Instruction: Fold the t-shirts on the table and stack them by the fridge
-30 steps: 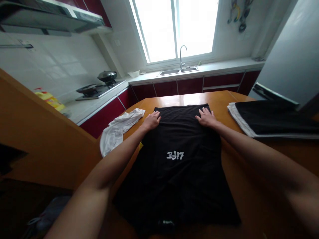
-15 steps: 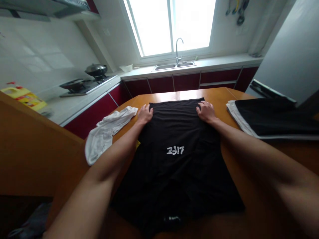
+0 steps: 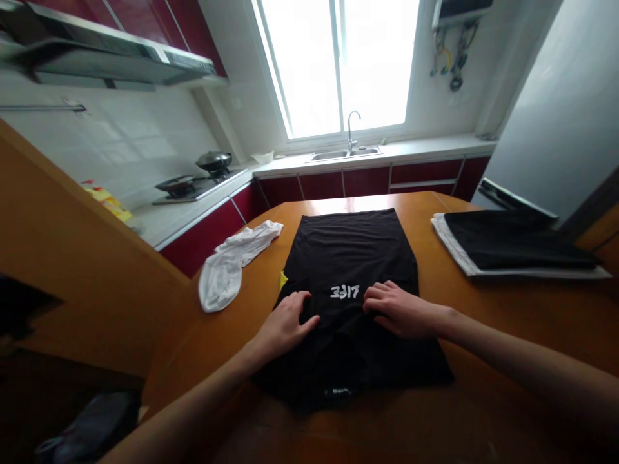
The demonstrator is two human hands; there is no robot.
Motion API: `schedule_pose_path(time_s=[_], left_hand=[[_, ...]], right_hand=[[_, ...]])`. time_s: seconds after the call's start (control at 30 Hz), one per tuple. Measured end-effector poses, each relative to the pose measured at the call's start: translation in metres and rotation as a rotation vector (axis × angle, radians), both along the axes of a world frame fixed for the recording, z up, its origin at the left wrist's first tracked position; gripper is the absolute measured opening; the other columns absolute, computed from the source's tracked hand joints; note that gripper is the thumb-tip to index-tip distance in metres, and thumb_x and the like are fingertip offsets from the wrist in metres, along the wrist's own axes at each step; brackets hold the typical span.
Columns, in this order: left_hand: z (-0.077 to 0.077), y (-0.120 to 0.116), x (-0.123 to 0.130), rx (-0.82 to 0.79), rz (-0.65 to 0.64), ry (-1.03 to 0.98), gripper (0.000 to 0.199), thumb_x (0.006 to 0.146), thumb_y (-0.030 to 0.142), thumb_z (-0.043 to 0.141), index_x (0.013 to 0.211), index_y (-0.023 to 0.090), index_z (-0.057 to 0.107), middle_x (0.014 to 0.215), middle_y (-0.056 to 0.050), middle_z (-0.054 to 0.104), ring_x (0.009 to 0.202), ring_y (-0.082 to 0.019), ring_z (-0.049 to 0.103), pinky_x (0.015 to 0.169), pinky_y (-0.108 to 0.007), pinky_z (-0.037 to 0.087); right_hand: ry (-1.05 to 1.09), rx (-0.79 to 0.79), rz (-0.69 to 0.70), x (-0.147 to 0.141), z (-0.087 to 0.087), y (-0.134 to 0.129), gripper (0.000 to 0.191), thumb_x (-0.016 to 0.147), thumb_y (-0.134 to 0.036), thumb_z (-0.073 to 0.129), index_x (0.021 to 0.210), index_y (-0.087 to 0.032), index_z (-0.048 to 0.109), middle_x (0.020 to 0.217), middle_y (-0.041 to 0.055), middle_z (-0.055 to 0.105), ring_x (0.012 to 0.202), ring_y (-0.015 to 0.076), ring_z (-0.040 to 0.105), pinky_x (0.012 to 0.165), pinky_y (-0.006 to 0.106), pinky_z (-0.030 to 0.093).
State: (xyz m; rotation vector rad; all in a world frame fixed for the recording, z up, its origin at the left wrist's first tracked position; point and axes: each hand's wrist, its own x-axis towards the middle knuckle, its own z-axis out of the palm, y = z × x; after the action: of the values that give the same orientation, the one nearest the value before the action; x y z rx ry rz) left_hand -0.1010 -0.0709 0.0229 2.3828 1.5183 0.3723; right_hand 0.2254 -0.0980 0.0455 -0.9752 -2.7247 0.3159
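Observation:
A black T-shirt (image 3: 348, 251) lies spread flat on the wooden table, its neck end towards me and its hem at the far side. White lettering (image 3: 345, 292) shows upside down in its middle. My left hand (image 3: 289, 321) is over the shirt's left side, thumb and fingers apart, holding nothing. On the other side of the lettering my right hand (image 3: 394, 310) rests over the cloth with its fingers slightly bent and the thumb apart. A small yellow piece (image 3: 283, 280) pokes out at the shirt's left edge.
A crumpled white garment (image 3: 225, 277) lies left on the table (image 3: 416, 203). Folded black and white cloths (image 3: 512, 241) are stacked at the right. Behind are a sink (image 3: 333, 154), a stove with a lidded wok (image 3: 214, 161), and a refrigerator (image 3: 556, 116).
Both hands have come back from the shirt's far hem to its middle, near the lettering. The shirt stays spread on the table. My view has tilted up and left.

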Motion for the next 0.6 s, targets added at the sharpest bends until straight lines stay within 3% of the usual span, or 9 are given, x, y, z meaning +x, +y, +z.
schedule_pose_path(time_s=[0.13, 0.27, 0.47, 0.6], left_hand=[[-0.006, -0.004, -0.001, 0.04, -0.027, -0.049, 0.06, 0.081, 0.03, 0.06, 0.141, 0.025, 0.051, 0.117, -0.011, 0.065, 0.102, -0.027, 0.064, 0.089, -0.038, 0.054], [0.013, 0.008, -0.013, -0.009, -0.004, -0.107, 0.062, 0.073, 0.014, 0.054, 0.134, 0.019, 0.057, 0.092, -0.006, 0.068, 0.082, -0.021, 0.066, 0.079, -0.033, 0.054], [0.054, 0.029, -0.087, -0.009, 0.285, -0.252, 0.06, 0.067, 0.021, 0.056, 0.127, 0.016, 0.062, 0.089, -0.004, 0.067, 0.072, -0.018, 0.064, 0.058, -0.024, 0.05], [0.053, 0.029, -0.129, -0.075, 0.44, -0.321, 0.06, 0.066, 0.025, 0.059, 0.124, 0.012, 0.06, 0.096, -0.007, 0.068, 0.072, -0.02, 0.066, 0.058, -0.027, 0.053]], right_hand=[[-0.047, 0.053, 0.027, 0.002, 0.0, -0.001, 0.043, 0.086, -0.015, 0.064, 0.128, -0.024, 0.059, 0.125, 0.0092, 0.058, 0.112, 0.0255, 0.054, 0.099, 0.044, 0.039], [-0.097, 0.107, -0.001, 0.015, 0.004, -0.002, 0.04, 0.085, -0.006, 0.058, 0.12, -0.022, 0.065, 0.112, 0.0084, 0.064, 0.107, 0.0237, 0.058, 0.095, 0.041, 0.04], [0.038, 0.181, -0.169, 0.076, 0.029, -0.03, 0.024, 0.091, -0.011, 0.051, 0.101, -0.021, 0.07, 0.099, 0.0085, 0.067, 0.095, 0.0233, 0.06, 0.089, 0.04, 0.043], [0.187, 0.154, -0.29, 0.139, 0.024, -0.059, 0.021, 0.091, -0.018, 0.05, 0.085, -0.021, 0.07, 0.095, 0.0089, 0.068, 0.088, 0.0217, 0.063, 0.082, 0.036, 0.05]])
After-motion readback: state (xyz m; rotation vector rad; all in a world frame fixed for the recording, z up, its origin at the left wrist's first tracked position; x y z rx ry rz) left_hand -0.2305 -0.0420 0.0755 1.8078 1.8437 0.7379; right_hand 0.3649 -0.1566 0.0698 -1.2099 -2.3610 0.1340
